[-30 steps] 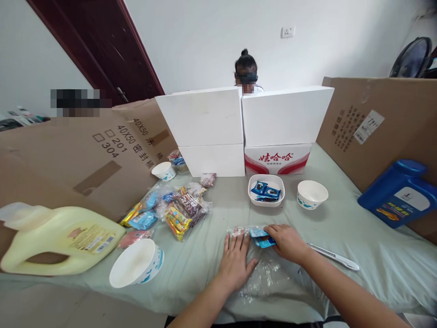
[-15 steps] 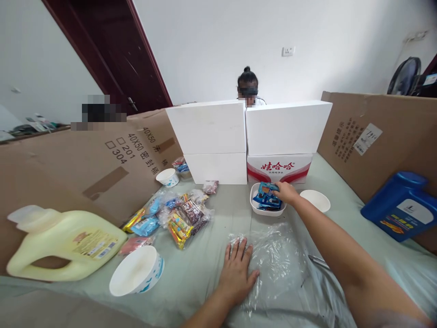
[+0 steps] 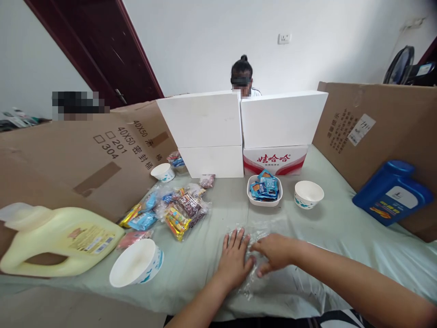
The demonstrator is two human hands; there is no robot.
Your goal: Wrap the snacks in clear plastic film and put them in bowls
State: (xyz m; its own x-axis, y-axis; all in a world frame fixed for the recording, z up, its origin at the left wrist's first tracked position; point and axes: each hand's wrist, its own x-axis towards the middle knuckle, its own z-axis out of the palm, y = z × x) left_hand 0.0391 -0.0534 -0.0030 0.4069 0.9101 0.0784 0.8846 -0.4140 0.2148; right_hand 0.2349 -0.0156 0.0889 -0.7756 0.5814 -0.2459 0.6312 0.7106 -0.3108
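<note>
My left hand [image 3: 235,261] lies flat, fingers spread, on a clear plastic bag [image 3: 264,273] on the pale green cloth. My right hand [image 3: 273,253] rests on the same bag just to the right, fingers loosely curled, nothing visibly gripped. Beyond them a white square dish [image 3: 265,200] holds several blue snack packets [image 3: 265,187]. A white paper bowl [image 3: 308,193] stands to its right.
A heap of wrapped snacks [image 3: 170,209] lies at the left middle, with a tipped paper bowl [image 3: 136,263], a yellow jug [image 3: 58,239], a small cup [image 3: 163,171] and cardboard walls [image 3: 85,150]. White boxes [image 3: 239,132] and a blue jug [image 3: 392,191] stand behind; another person [image 3: 241,77] sits beyond.
My right hand carried blue packets from the bag to the square dish, left them there, and came back empty onto the bag. My left hand stayed put.
</note>
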